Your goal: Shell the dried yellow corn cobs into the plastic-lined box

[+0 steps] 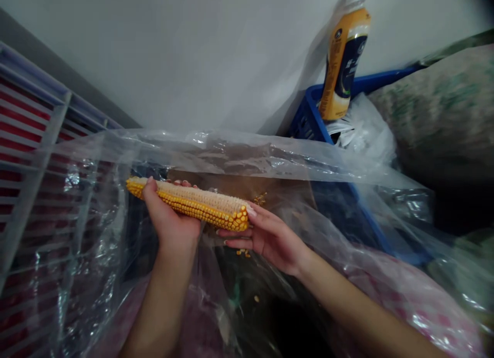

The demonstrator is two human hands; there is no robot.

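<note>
corncob (189, 204) between left hand (170, 221), right hand (270, 239)

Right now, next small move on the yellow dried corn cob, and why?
Probably roll the yellow dried corn cob in the left hand toward the right hand: its upper side looks pale and stripped, while yellow kernels remain along the lower side.

You have a clear plastic sheet (216, 152) spread before you. Beyond it, a blue plastic crate (370, 85) sits by the white wall (193, 59), with an orange-labelled bottle (342, 65) tilted against the wall and a white plastic bag (365, 129) just beside it. A white-barred rack (35, 183) stands on your left; a mottled green sack (436, 106) bulges on your right.
</note>
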